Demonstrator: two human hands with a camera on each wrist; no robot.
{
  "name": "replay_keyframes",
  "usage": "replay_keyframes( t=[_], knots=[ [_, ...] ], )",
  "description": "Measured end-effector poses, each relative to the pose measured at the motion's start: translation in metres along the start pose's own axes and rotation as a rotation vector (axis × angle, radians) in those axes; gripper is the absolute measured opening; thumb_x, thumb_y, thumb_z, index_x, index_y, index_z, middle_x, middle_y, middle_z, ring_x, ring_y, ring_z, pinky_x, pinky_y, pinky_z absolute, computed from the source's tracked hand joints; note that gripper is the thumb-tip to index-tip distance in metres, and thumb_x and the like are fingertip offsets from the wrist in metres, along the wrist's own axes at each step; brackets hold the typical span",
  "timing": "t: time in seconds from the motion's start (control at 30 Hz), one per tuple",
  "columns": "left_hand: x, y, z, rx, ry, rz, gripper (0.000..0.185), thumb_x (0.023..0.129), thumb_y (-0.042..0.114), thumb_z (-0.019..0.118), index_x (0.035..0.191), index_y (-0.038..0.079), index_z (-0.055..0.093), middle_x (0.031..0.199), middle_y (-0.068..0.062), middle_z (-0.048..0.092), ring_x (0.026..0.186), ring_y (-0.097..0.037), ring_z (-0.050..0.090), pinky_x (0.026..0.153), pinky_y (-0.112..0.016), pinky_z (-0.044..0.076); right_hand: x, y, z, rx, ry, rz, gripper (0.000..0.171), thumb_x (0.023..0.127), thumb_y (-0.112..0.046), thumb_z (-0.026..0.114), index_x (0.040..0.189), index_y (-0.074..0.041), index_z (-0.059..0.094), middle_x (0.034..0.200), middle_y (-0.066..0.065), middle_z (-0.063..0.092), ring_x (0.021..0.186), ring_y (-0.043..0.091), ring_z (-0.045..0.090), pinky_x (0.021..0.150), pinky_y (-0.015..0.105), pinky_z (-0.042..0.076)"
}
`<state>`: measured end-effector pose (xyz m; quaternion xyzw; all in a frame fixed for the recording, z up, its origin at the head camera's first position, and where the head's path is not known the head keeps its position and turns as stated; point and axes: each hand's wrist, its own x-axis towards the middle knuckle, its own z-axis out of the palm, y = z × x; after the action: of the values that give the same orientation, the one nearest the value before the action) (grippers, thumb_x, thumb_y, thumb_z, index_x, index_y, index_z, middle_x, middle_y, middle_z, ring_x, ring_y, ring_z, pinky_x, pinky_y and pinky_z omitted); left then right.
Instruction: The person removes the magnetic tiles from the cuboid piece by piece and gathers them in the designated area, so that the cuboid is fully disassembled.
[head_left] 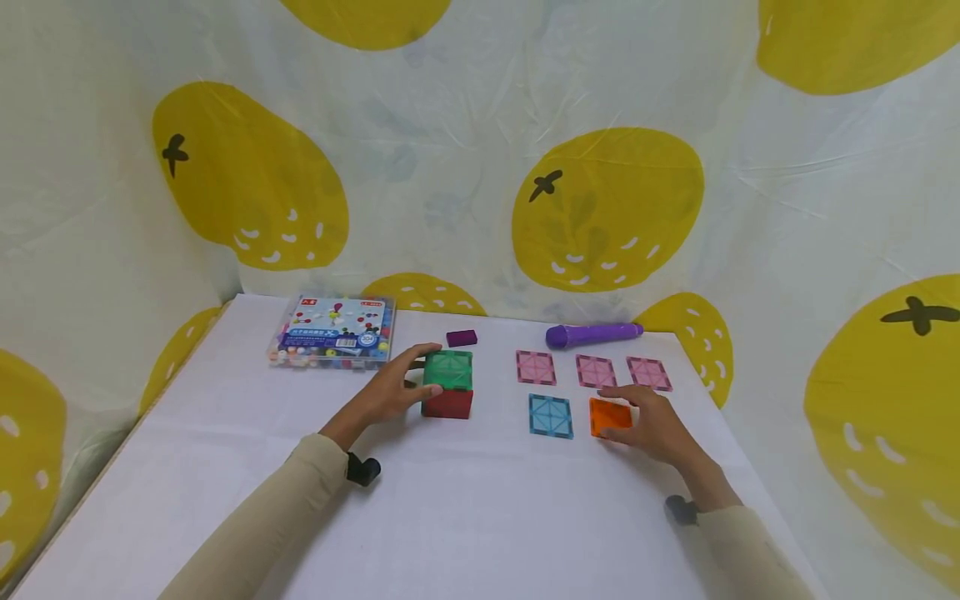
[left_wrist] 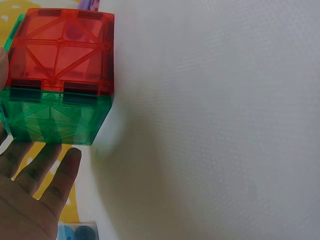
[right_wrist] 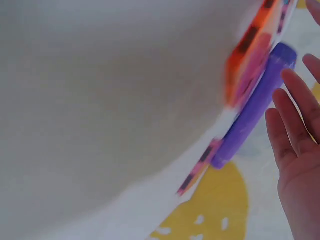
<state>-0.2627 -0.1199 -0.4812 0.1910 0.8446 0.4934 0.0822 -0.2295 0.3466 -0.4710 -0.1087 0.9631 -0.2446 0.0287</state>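
A small cube of see-through magnetic tiles, with a green top (head_left: pixel 449 369) and a red front (head_left: pixel 447 404), stands on the table. My left hand (head_left: pixel 386 393) holds it from the left, index finger at the far edge and thumb near the front. In the left wrist view the other fingers (left_wrist: pixel 64 175) spread straight beside the cube's green side (left_wrist: pixel 52 120). My right hand (head_left: pixel 651 422) is at an orange tile piece (head_left: pixel 610 417), thumb and index finger spread across it. The right wrist view shows straight fingers (right_wrist: pixel 300 115) apart from the blurred orange piece (right_wrist: pixel 246 47).
A blue tile (head_left: pixel 551 416) and several pink tiles (head_left: pixel 536 367) lie flat between and behind the hands. Farther back are a purple microphone-shaped object (head_left: pixel 595 335), a dark purple block (head_left: pixel 462 338) and a clear box of colourful parts (head_left: pixel 333 331). A patterned curtain (head_left: pixel 450 192) surrounds the table.
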Motion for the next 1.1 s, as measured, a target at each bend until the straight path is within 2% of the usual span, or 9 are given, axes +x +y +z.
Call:
replay_keyframes(
  t=[0.1,0.27,0.5,0.7,0.9,1.0,1.1],
  knots=[
    [0.0,0.001,0.0,-0.006,-0.003,0.007,0.073,0.091,0.036,0.072,0.152,0.035,0.032,0.159,0.003,0.035,0.144,-0.032,0.039,0.109,-0.05,0.047,0.003,-0.021,0.001,0.038,0.033,-0.029,0.058,0.081,-0.037,0.082,0.135,-0.026,0.062,0.136,0.006,0.059,0.129,0.034,0.05,0.103,0.061,0.046],
    [0.002,0.003,-0.001,-0.014,-0.011,0.006,0.073,0.09,0.037,0.073,0.152,0.034,0.034,0.159,0.003,0.035,0.144,-0.032,0.04,0.109,-0.05,0.047,0.012,-0.058,0.009,0.121,0.07,-0.107,0.049,0.084,-0.031,0.081,0.13,-0.028,0.064,0.134,-0.001,0.063,0.131,0.029,0.05,0.107,0.061,0.043],
    [0.004,0.002,-0.006,-0.031,-0.023,-0.024,0.075,0.086,0.044,0.076,0.15,0.034,0.037,0.153,0.003,0.042,0.142,-0.031,0.042,0.109,-0.049,0.047,0.035,-0.11,0.033,0.205,0.078,-0.218,0.048,0.085,-0.037,0.079,0.128,-0.024,0.065,0.127,-0.003,0.068,0.117,0.028,0.061,0.098,0.055,0.052],
    [0.007,0.0,-0.01,-0.075,-0.034,-0.045,0.075,0.083,0.044,0.079,0.147,0.035,0.041,0.149,0.005,0.046,0.142,-0.03,0.042,0.109,-0.05,0.046,0.058,-0.147,0.055,0.327,0.058,-0.272,0.046,0.088,-0.037,0.076,0.132,-0.029,0.063,0.123,-0.001,0.071,0.112,0.023,0.067,0.098,0.051,0.054],
    [0.008,0.0,-0.01,-0.147,-0.043,-0.079,0.074,0.082,0.042,0.081,0.145,0.036,0.042,0.146,0.008,0.048,0.143,-0.029,0.039,0.112,-0.052,0.043,0.078,-0.17,0.075,0.431,0.012,-0.271,0.044,0.091,-0.031,0.073,0.134,-0.025,0.063,0.115,0.004,0.074,0.103,0.021,0.07,0.091,0.042,0.058],
    [0.007,0.0,-0.009,-0.186,-0.044,-0.083,0.074,0.082,0.042,0.081,0.145,0.035,0.043,0.147,0.007,0.048,0.144,-0.029,0.037,0.113,-0.055,0.041,0.084,-0.176,0.082,0.489,-0.019,-0.213,0.042,0.092,-0.031,0.072,0.133,-0.026,0.064,0.11,0.0,0.074,0.098,0.018,0.069,0.086,0.035,0.058],
    [0.006,0.0,-0.007,-0.216,-0.046,-0.092,0.073,0.083,0.04,0.081,0.145,0.034,0.043,0.147,0.006,0.048,0.145,-0.029,0.036,0.114,-0.056,0.038,0.087,-0.181,0.087,0.566,-0.049,-0.146,0.04,0.092,-0.03,0.072,0.131,-0.029,0.065,0.107,0.001,0.072,0.094,0.019,0.066,0.083,0.038,0.059]
  ],
)
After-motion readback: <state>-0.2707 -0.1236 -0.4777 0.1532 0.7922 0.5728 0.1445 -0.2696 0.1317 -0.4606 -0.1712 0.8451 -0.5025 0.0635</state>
